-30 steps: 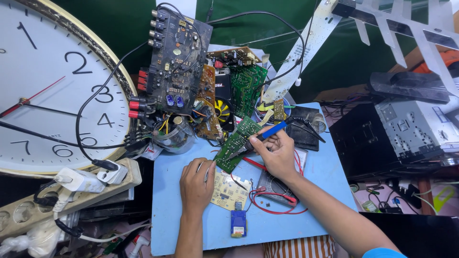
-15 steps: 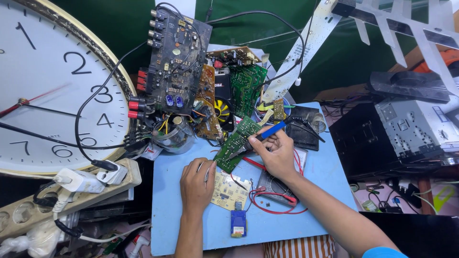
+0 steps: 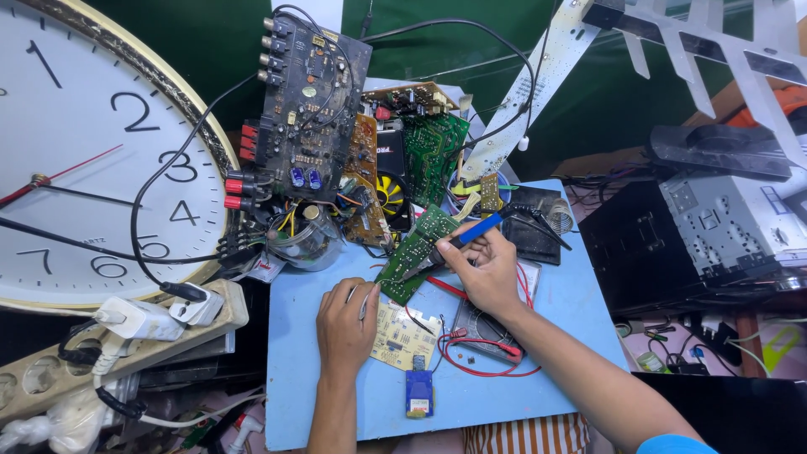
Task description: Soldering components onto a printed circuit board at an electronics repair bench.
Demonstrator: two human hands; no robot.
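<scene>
My right hand point(image 3: 485, 269) grips a blue-handled soldering iron point(image 3: 467, 233) like a pen, its tip resting on a tilted green circuit board point(image 3: 416, 250). My left hand point(image 3: 345, 324) lies on the blue board point(image 3: 319, 387), fingers closed on a thin metal strand whose end reaches the lower edge of the green board. Just right of that hand lies a pale yellow circuit board point(image 3: 402, 338). Red test leads point(image 3: 479, 357) curl over a dark multimeter point(image 3: 481, 321) under my right wrist. A small blue module point(image 3: 419, 393) sits near the front edge.
A stack of large circuit boards point(image 3: 315, 101) with black cables stands behind the work spot. A big wall clock point(image 3: 92, 160) leans at left, above a power strip point(image 3: 126, 336) with plugs. A black car stereo chassis point(image 3: 698, 235) sits right, a metal antenna point(image 3: 672, 42) above.
</scene>
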